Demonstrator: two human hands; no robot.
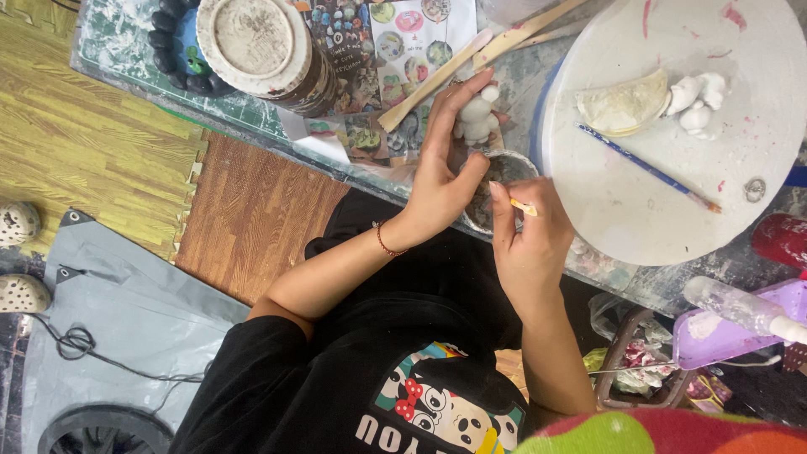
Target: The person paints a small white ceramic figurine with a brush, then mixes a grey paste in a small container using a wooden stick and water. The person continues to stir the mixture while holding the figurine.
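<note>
Clay figure [477, 118], small and white, sits at the bench's near edge, cradled against the fingers of your left hand [441, 172]. That hand curls around it from the nine o'clock side, thumb tucked below, gripping the figure rather than resting on it. Just at five o'clock from the figure stands a small bowl [504, 172], half hidden by your hands. Your right hand [530, 244] hovers over that bowl's rim, pinching a thin orange-tipped tool [523, 207] between thumb and forefinger, wrist bent and forearm running back toward your body.

Farther out, at three o'clock, lies a round white board [672, 193] carrying a blue brush [647, 168], a cream-coloured wedge [624, 105] and more white clay pieces [698, 101]. Wooden sticks [471, 59] lie at twelve o'clock, and a dusty round tub [256, 42] stands at ten o'clock.

The risk, as I judge it: the figure looks soft and slight, so a tighter squeeze from your left fingers could dent it. It is also close to the bench's edge, and a slip could drop it to the floor. Your right wrist is just beside the bowl and could tip it.
</note>
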